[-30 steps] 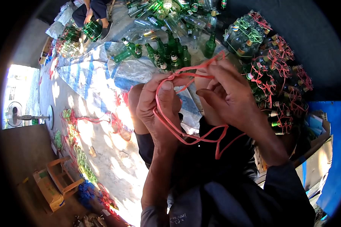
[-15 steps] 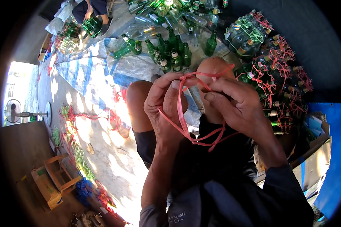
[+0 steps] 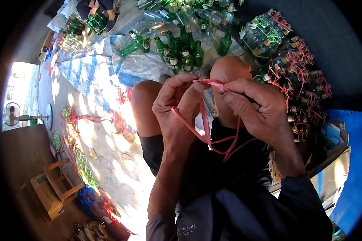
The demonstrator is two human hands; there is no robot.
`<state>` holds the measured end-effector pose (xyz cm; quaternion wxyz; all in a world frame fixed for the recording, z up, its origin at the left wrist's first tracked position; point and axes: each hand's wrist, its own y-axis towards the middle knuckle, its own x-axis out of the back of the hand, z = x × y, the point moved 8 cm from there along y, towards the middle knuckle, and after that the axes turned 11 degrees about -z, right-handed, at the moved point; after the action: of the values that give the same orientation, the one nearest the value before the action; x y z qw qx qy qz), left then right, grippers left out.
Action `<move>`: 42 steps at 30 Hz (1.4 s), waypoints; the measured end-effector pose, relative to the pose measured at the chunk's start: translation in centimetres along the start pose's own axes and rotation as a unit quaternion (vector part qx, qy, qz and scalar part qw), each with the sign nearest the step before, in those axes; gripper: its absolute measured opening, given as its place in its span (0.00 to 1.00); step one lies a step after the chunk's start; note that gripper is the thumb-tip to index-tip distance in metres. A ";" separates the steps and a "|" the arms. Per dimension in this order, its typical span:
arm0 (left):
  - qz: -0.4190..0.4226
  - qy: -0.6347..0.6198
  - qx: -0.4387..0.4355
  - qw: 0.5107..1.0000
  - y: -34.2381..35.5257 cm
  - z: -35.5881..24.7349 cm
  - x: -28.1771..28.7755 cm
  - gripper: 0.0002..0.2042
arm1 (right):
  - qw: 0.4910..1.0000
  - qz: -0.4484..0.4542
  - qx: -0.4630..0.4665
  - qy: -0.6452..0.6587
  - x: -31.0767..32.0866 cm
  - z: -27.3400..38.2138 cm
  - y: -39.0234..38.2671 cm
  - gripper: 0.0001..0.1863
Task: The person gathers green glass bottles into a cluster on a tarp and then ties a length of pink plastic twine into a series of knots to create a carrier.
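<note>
Pink plastic string [image 3: 204, 120] hangs in loops over my lap, with a short stretch drawn between my two hands above my knees. My left hand [image 3: 175, 103] is closed, thumb and fingertips pinching the string, a loop passing over it. My right hand [image 3: 260, 107] pinches the other end of that stretch between thumb and forefinger. Beyond my hands several upright green bottles [image 3: 187, 60] stand on a white and blue striped tarp [image 3: 88, 70].
Bottle bundles tied with pink and green string [image 3: 265, 38] line the right. Loose bottles lie at the back, where a person [image 3: 93, 11] sits by more bottles. A fan [image 3: 28, 118], tangled string [image 3: 86, 168] and a wooden stool [image 3: 60, 176] are on the left; a blue board [image 3: 350, 168] is at right.
My right hand has moved down from its raised position and now pinches the string near my left fingers. The stretch between my fingertips looks drawn narrower, and the hanging loops have shifted.
</note>
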<state>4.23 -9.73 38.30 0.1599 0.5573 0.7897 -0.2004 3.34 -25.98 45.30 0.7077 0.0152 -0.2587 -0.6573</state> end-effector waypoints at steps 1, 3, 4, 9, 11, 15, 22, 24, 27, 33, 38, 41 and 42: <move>0.001 -0.003 -0.008 1.000 0.1 0.0 0.1 0.07 | 1.000 -0.004 0.013 0.001 0.0 0.2 0.0 0.08; 0.001 -0.006 -0.015 1.000 0.1 0.0 0.1 0.06 | 1.000 -0.008 0.024 0.000 -0.1 0.3 0.1 0.08; 0.001 0.001 -0.002 1.000 0.1 0.0 0.1 0.06 | 0.999 -0.019 0.043 0.002 -0.1 0.5 0.1 0.08; 0.000 0.018 -0.001 1.000 0.1 0.1 0.3 0.05 | 0.998 -0.031 0.060 0.003 -0.2 0.9 0.5 0.07; -0.007 0.069 0.006 0.998 0.0 -0.1 0.3 0.05 | 0.998 -0.020 0.055 0.000 -0.2 1.0 0.7 0.07; 0.004 0.059 -0.001 0.998 0.0 -0.2 0.0 0.06 | 0.999 -0.024 0.036 0.019 -0.2 0.8 0.8 0.07; 0.018 0.058 0.054 0.997 -0.1 0.3 0.3 0.09 | 1.000 -0.017 -0.015 0.003 -0.3 -0.1 0.8 0.08; 0.024 0.049 0.067 0.996 -0.1 0.5 0.1 0.10 | 1.000 -0.008 -0.019 -0.009 -0.6 -0.5 0.8 0.08; 0.022 0.041 0.055 0.997 0.0 0.6 0.0 0.11 | 1.000 -0.015 -0.004 0.005 -1.0 -0.9 0.6 0.08; 0.032 -0.019 0.174 0.984 -0.6 1.7 0.0 0.12 | 0.999 -0.022 0.005 -0.025 -1.4 -1.6 0.5 0.10; 0.061 -0.061 0.229 0.970 -0.8 2.3 0.0 0.13 | 0.997 -0.013 -0.015 -0.073 -1.8 -2.9 0.4 0.09; 0.049 -0.080 0.228 0.969 -0.7 2.4 0.3 0.12 | 0.997 -0.011 0.012 -0.069 -1.9 -2.6 0.5 0.09; 0.048 -0.080 0.229 0.969 -0.8 2.5 0.3 0.12 | 0.997 -0.010 0.011 -0.069 -2.0 -2.6 0.5 0.09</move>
<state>3.49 -10.93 36.12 0.1005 0.5986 0.6797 -0.4118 4.82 -24.91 42.52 0.6811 -0.0197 -0.3141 -0.6611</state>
